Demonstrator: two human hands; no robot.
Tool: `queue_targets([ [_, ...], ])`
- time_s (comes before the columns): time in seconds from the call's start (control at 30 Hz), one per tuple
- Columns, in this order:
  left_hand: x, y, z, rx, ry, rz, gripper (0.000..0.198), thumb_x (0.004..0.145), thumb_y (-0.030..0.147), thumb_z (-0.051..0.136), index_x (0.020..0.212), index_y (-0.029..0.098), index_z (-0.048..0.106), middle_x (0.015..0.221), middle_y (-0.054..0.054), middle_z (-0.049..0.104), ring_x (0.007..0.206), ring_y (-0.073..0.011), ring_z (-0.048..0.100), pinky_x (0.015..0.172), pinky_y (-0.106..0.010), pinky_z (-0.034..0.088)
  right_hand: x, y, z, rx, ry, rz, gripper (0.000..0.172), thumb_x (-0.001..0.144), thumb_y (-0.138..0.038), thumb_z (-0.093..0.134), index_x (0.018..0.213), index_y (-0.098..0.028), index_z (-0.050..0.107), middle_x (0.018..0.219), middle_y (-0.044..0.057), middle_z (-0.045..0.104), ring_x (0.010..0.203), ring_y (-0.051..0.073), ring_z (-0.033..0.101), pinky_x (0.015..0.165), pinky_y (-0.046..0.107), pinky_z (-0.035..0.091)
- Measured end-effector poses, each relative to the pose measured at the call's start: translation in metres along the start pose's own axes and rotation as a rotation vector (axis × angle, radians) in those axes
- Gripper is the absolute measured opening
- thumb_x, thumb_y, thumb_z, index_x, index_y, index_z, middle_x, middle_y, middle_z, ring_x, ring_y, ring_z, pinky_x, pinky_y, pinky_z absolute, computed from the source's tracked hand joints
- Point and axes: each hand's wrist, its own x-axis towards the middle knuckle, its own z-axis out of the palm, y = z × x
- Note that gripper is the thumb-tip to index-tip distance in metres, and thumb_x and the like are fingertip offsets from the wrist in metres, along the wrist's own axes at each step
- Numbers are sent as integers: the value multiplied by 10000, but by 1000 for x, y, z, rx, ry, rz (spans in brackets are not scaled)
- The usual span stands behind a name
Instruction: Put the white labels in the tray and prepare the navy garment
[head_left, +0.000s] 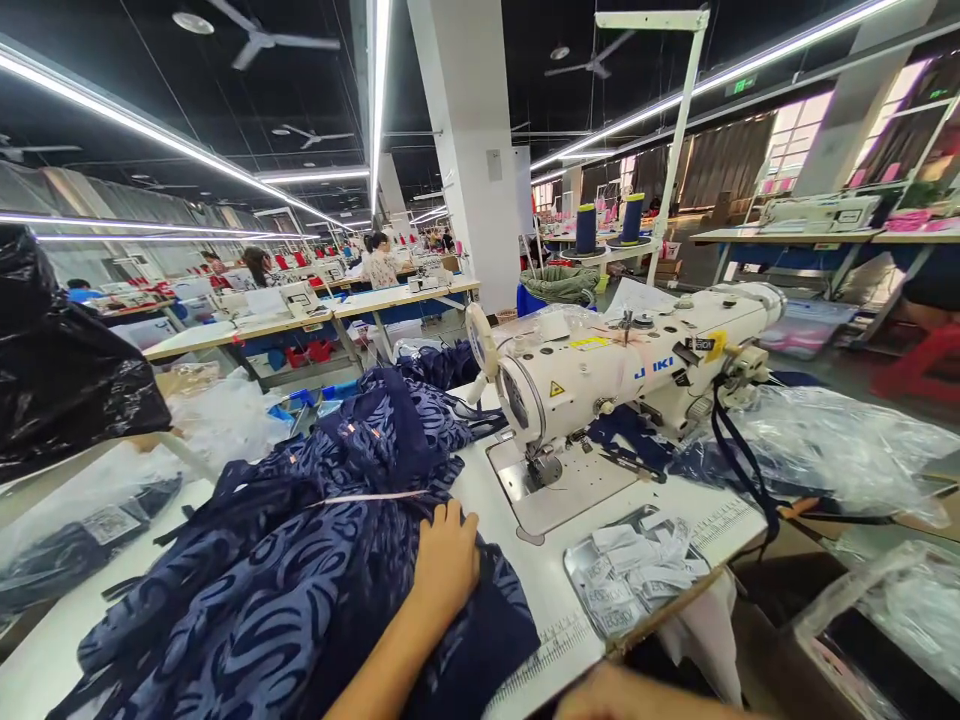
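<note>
Navy fabric with a paler swirl print takes up most of your bench, heaped from the near left edge up toward the sewing machine, so the bulk sits off to the side of the needle instead of on top of it. Way over on the left there's a black plastic bag hanging over the edge, with clear bagged bundles under it. Your left hand is lying flat on the fabric, fingers curled loosely over a fold near the heap's right edge; looks to me like you're pinning the pile down so it doesn't slide off the white table, not really gripping it. Just right of that is the needle plate, bare, and the white Juki machine running off at an angle. In front of the machine there's a shallow metal tray of little white labels, parked close to the edge, probably so they're an easy grab. Your right hand only just pokes in at the bottom of the frame, below the table edge, so I can't tell if it's open or holding anything. Crinkly clear plastic is piled on the far right.
</note>
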Motion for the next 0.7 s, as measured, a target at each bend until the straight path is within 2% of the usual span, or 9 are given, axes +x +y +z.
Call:
queue_targets([
  [0.07, 14, -3, 0, 13, 37, -10, 345, 778, 87, 346, 996, 120, 611, 1044, -154, 524, 1011, -310, 482, 800, -435, 398, -1, -1, -39, -75, 79, 32, 344, 889, -369, 375, 1040, -209, 640, 928, 48, 668, 899, 178, 613, 823, 324, 484],
  [0.13, 25, -6, 0, 24, 68, -28, 328, 796, 115, 349, 991, 114, 612, 1032, -155, 527, 996, -310, 486, 782, -432, 401, 11, 0, -74, -420, 229, 55, 361, 882, -308, 394, 1139, -148, 590, 1146, 107, 601, 1071, 224, 538, 957, 374, 402],
  [0.17, 29, -9, -1, 21, 72, -36, 323, 801, 128, 355, 997, 114, 611, 1036, -155, 528, 994, -310, 487, 779, -433, 402, 21, 2, -87, -595, 260, 102, 366, 876, -270, 404, 1168, -118, 564, 1213, 141, 554, 1129, 258, 494, 980, 405, 374],
  [0.23, 31, -15, -4, -36, 56, -37, 317, 813, 173, 392, 1048, 127, 600, 1068, -143, 524, 1014, -303, 480, 794, -432, 402, 43, 8, -102, -883, 246, 234, 353, 859, -222, 433, 1152, -66, 554, 1215, 198, 525, 1133, 320, 470, 953, 451, 378],
  [0.3, 26, -21, -10, -161, 18, -7, 332, 818, 238, 452, 1112, 144, 575, 1126, -119, 514, 1057, -277, 464, 838, -411, 400, 64, 14, -101, -1060, 177, 324, 344, 854, -228, 455, 1117, -31, 560, 1162, 229, 530, 1106, 356, 470, 922, 467, 390],
  [0.4, 5, -23, -24, -239, -41, 47, 378, 798, 283, 507, 1153, 163, 555, 1189, -89, 507, 1086, -254, 450, 899, -406, 381, 86, 17, -83, -1147, 46, 221, 321, 865, -242, 443, 1083, -44, 571, 1115, 213, 537, 1087, 346, 473, 919, 453, 394],
  [0.53, -43, -5, -39, -90, -155, 90, 427, 704, 184, 542, 1130, 184, 572, 1295, -96, 464, 1153, -315, 405, 985, -541, 279, 105, 16, -68, -1117, -67, 37, 278, 871, -190, 401, 1072, -87, 565, 1112, 181, 534, 1084, 311, 483, 888, 421, 425],
  [0.63, -83, 15, -34, -72, -284, 133, 552, 640, 161, 592, 1188, 166, 536, 1355, -120, 417, 1244, -380, 311, 1026, -627, 172, 113, 20, -72, -1104, -96, -9, 278, 852, -187, 437, 1079, -86, 560, 1131, 185, 528, 1109, 318, 472, 913, 429, 410],
  [0.7, -104, 24, -27, -61, -350, 157, 692, 626, 191, 639, 1290, 136, 450, 1397, -167, 355, 1277, -426, 245, 1022, -676, 109, 113, 23, -78, -1082, -133, -33, 293, 842, -181, 449, 1095, -81, 558, 1205, 193, 494, 1147, 324, 447, 953, 432, 383],
])
